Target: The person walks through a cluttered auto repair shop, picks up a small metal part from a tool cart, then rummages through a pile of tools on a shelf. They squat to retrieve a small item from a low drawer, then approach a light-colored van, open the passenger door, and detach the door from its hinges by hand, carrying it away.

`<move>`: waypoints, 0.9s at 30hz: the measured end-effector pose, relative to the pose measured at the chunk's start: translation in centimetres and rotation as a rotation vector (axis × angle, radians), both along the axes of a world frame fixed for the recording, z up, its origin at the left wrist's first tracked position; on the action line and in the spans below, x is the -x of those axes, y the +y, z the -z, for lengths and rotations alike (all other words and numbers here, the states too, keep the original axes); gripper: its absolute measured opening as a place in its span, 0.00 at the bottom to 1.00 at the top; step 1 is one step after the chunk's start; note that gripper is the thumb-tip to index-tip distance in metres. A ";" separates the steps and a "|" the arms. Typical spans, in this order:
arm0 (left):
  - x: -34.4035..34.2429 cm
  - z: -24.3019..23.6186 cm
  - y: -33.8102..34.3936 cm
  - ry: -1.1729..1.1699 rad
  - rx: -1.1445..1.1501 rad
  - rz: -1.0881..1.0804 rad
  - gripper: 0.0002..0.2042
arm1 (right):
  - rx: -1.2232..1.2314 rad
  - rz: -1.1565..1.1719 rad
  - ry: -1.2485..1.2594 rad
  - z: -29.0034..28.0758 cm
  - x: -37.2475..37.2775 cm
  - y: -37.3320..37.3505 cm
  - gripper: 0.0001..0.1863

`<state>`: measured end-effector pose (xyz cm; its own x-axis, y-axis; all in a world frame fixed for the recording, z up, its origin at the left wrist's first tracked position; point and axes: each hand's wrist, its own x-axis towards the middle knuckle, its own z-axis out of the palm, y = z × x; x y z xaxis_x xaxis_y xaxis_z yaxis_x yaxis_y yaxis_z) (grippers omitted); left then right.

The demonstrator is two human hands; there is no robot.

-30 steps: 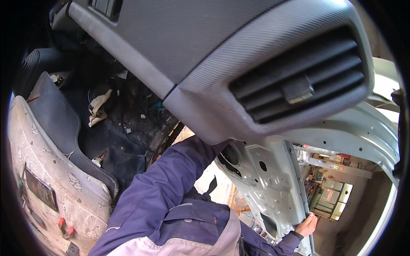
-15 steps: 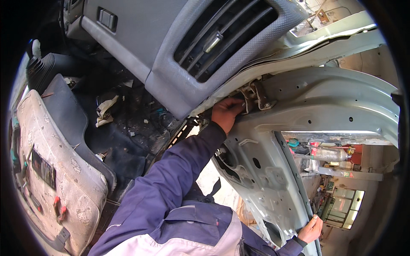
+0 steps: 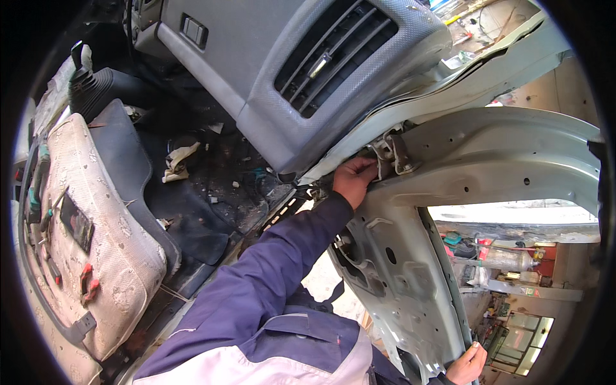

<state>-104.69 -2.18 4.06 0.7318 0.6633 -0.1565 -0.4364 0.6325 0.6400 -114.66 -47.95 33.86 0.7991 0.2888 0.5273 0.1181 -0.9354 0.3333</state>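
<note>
My left hand (image 3: 352, 184) is at the door hinge (image 3: 401, 156), where a grey-green bare metal car door (image 3: 420, 292) meets the body pillar. Its thumb and fingers are pinched together beside the hinge bracket; whatever they hold is too small or hidden to name. Low on the right, my right hand (image 3: 468, 366) grips the outer edge of that door, thumb on the near side. The door's inner panel is stripped, with bare holes, and it stands swung out from the body.
Left of the door opening is a grey dashboard with an air vent (image 3: 333, 58). A worn patterned seat (image 3: 106, 250) carries a phone (image 3: 77, 221) and red-handled pliers (image 3: 88, 284). Debris lies on the dark floor (image 3: 192, 218). Gas cylinders (image 3: 504, 258) stand beyond the door.
The view has shifted, so the dashboard and seat appear further right. My left hand stays pinched at the hinge, and my right hand keeps its hold on the door edge.
</note>
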 end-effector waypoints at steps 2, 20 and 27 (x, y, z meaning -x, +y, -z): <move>-0.1 0.2 0.0 0.020 -0.010 -0.011 0.07 | 0.032 0.028 -0.012 -0.2 0.2 0.6 0.20; 1.2 0.2 0.8 -0.024 -0.319 0.005 0.12 | -0.080 0.082 0.085 -1.1 1.1 3.5 0.18; 0.8 0.7 0.2 -0.056 -0.253 0.001 0.12 | -0.089 0.343 0.211 -2.1 1.4 5.1 0.27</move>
<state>-105.47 -1.96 3.40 0.7354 0.6754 0.0548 -0.4747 0.4558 0.7529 -116.02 -42.85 36.00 0.9343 -0.0527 0.3527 -0.1489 -0.9564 0.2514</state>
